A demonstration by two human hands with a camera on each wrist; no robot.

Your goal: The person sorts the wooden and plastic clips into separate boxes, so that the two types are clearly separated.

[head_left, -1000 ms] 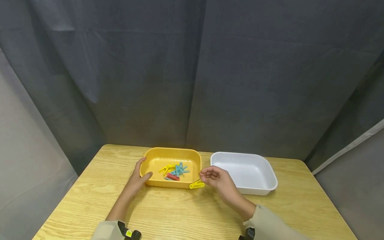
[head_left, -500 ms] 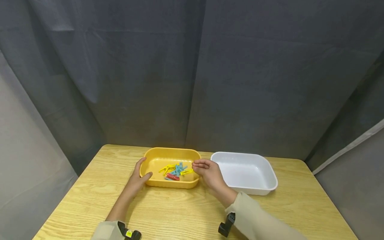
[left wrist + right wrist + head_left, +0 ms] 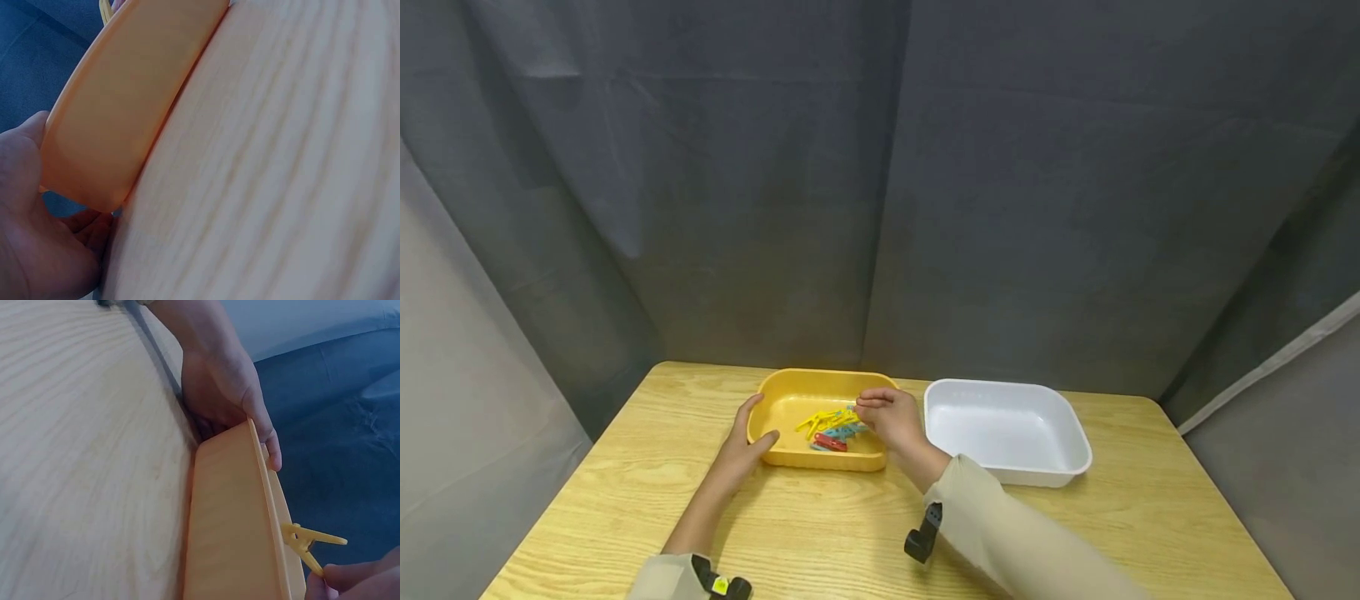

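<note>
A yellow clothespin (image 3: pixel 309 540) is being pinched between fingertips (image 3: pixel 350 578) of the right hand (image 3: pixel 886 417), just above the yellow tub (image 3: pixel 790 398). It is being held over the tub's right half, above the loose pile of clothespins (image 3: pixel 835 427) lying on the tub floor. In the head view the held pin is mostly being hidden by the hand, so the wrist view is being relied on.

The left hand (image 3: pixel 741 446) is being wrapped round the tub's near-left corner, thumb (image 3: pixel 765 440) hooked over the rim, fingers curled on the outer wall (image 3: pixel 119 119). The tub is being kept steady on the bench (image 3: pixel 820 533).

Judged step: the pin is being handled over the tub. For this to be done well, the pinch should be kept on one end only and the pin kept low over the pile, inside the rim line. The left-hand brace should be kept firm, since the tub is looking light and could be nudged toward the empty white tub (image 3: pixel 1007 429) just to its right.

Orientation: the pin's long axis is being held roughly level, tilted slightly. The forked end is pointing away from the pinching fingers, toward the left of the scene and the left hand; the other end is being covered by the fingertips. Whether the pin's jaws are being squeezed open cannot be told.
</note>
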